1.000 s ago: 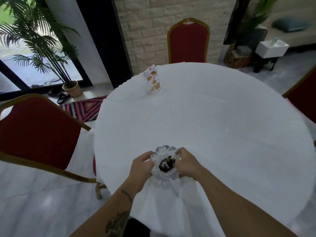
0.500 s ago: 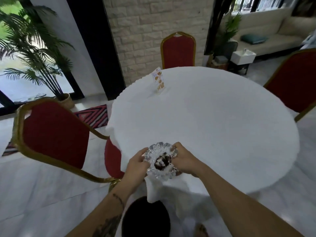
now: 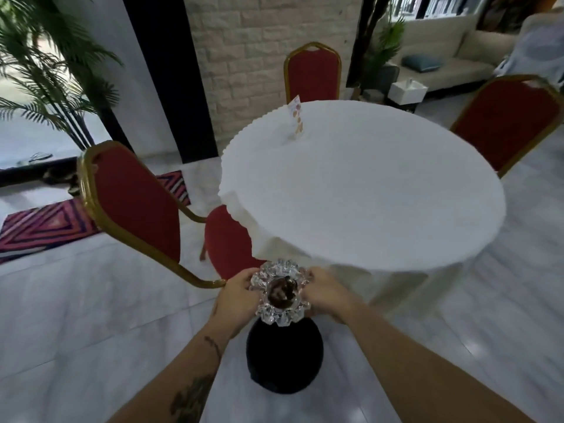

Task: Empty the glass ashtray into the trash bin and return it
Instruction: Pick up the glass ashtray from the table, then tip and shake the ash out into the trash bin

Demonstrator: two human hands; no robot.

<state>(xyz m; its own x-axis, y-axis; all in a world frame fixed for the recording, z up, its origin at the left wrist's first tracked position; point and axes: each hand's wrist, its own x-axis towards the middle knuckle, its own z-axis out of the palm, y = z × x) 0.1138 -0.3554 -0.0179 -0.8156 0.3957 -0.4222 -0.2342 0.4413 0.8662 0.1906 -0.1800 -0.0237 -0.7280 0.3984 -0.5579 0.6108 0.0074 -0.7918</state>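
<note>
The glass ashtray [image 3: 280, 293] has a scalloped clear rim and dark ash and butts in its bowl. I hold it level with both hands, my left hand [image 3: 238, 297] on its left rim and my right hand [image 3: 325, 293] on its right rim. It hangs in the air off the table, just above the far edge of a black round trash bin [image 3: 285, 358] that stands on the floor below. The ashtray covers the bin's far rim.
The round table with a white cloth [image 3: 381, 190] lies beyond the ashtray, a menu card [image 3: 296, 120] standing near its far edge. Red chairs with gold frames stand at left [image 3: 134, 199], far side [image 3: 312, 73] and right [image 3: 506, 117]. Pale marble floor surrounds the bin.
I have lifted the ashtray off the table's near edge and drawn it back toward me, over the black bin. The view has pulled away from the table.
</note>
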